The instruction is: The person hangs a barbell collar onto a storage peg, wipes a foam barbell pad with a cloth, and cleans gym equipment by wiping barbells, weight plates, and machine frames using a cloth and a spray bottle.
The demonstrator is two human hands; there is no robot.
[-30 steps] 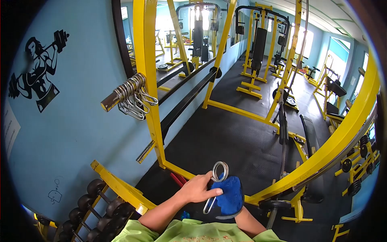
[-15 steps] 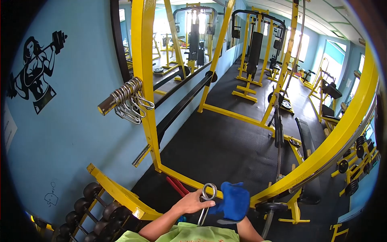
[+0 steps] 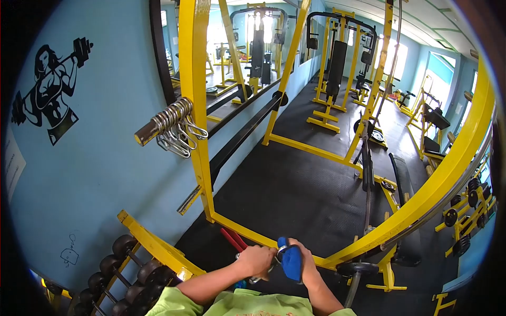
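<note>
And here's the left hand (image 3: 256, 260), fingers curled right round the metal spring collar (image 3: 282, 249), low in front of the green shirt (image 3: 258, 303), while the right hand (image 3: 304, 255) has the blue cloth (image 3: 292, 262) bunched in bent fingers, up against the coil! How tightly either one squeezes, I cannot tell. Good handling here, I'd say, calls for a firm left hold on the handles without springing the coil, the cloth well spread between fingertips and wire, and light, even pressure following the curve, with no loose fold caught between the turns
</note>
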